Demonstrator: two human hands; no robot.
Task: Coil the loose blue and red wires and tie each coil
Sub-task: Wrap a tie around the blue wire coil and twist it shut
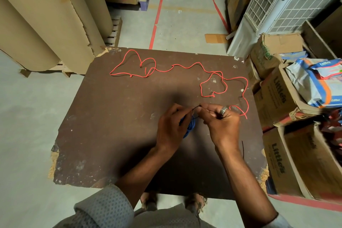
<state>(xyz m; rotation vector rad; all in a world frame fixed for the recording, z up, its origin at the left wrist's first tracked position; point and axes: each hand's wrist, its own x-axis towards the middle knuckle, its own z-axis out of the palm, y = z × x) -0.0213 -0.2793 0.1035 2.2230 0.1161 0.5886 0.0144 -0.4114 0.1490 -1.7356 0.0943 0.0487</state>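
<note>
1. Far to the left of the left hand (171, 126), tall rolls of brown cardboard (37, 24) stand on wooden pallets (113, 31) beside the worn brown table (111, 135).
2. Up and away from that hand, the red wire (185, 66) lies loose and uncoiled across the far half of the table, looping at its left end and trailing in bends toward the right edge.
3. At the table's middle, the left hand, fingers curled, holds the blue wire coil (190, 126), which sits between the two hands and is mostly hidden by them.
4. Between the fingertips of both hands runs a thin black tie (196, 107), pinched at each end just above the coil; how it passes round the coil cannot be told.
5. Just right of the coil, the right hand (220, 122), wearing a ring (224, 110), pinches the tie with its fingers bent inward.
6. Close beside the right hand's knuckles, the red wire's near end curls on the tabletop, apart from the hand.
7. Below the right wrist, a second thin black strand (242, 149) lies on the table.
8. Well right of the right hand, torn cardboard boxes (277, 98) are stacked against the table's edge, with a white grilled unit (286, 0) behind them.
</note>
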